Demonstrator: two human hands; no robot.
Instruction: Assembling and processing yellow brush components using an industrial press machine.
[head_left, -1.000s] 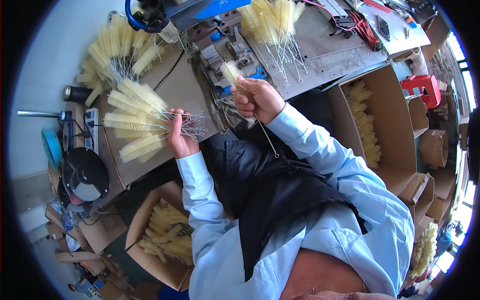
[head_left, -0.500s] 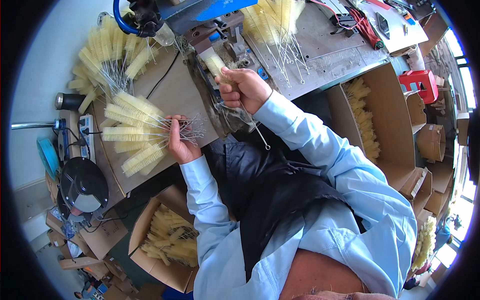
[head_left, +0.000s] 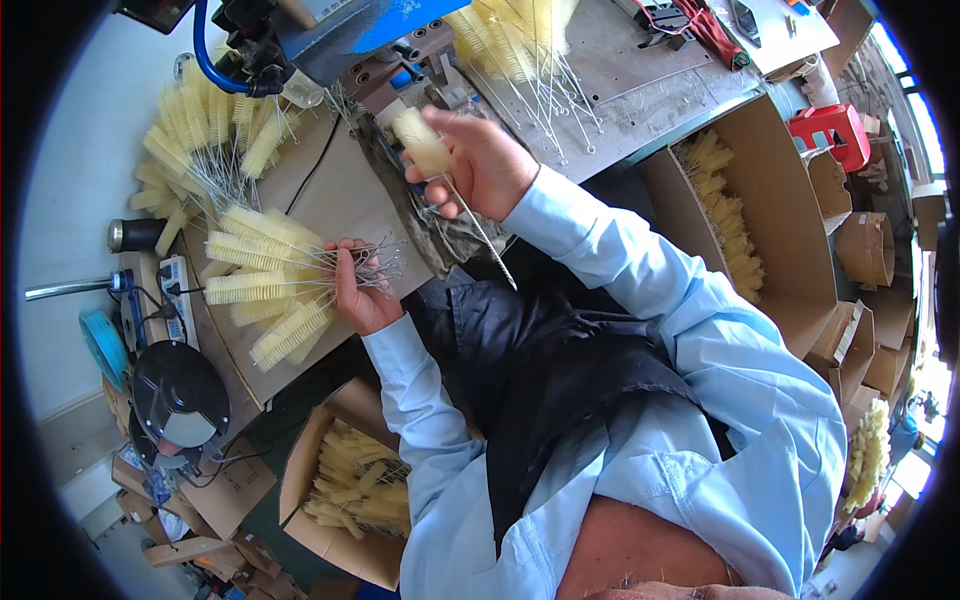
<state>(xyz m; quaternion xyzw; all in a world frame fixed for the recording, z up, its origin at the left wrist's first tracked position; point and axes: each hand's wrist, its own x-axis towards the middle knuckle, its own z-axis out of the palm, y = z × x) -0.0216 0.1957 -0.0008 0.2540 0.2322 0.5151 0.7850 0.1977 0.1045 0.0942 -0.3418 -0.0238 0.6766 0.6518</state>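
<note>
My left hand (head_left: 366,290) is closed round the wire stems of several bottle brushes (head_left: 262,262), whose pale yellow bristle heads fan out to the left over the bench. In my right hand (head_left: 485,165) is a single bottle brush (head_left: 425,145). Its bristle head lies between thumb and fingers, and its twisted wire stem slants down to the right toward my lap. Just beyond that hand stands a bench machine (head_left: 370,25) with a blue body and metal fixtures. The right hand partly hides the machine's front.
Brush piles lie at the bench's far left (head_left: 205,130) and on the metal plate right of the machine (head_left: 520,40). Open cartons with brushes stand below left (head_left: 300,490) and at the right (head_left: 790,230). A black round device (head_left: 180,390) sits at the left; a red stool (head_left: 830,135) stands far right.
My right hand has drawn slightly left, and its fingers have loosened and shifted round the brush. The brush stem has turned in view. My left hand keeps its bundle.
</note>
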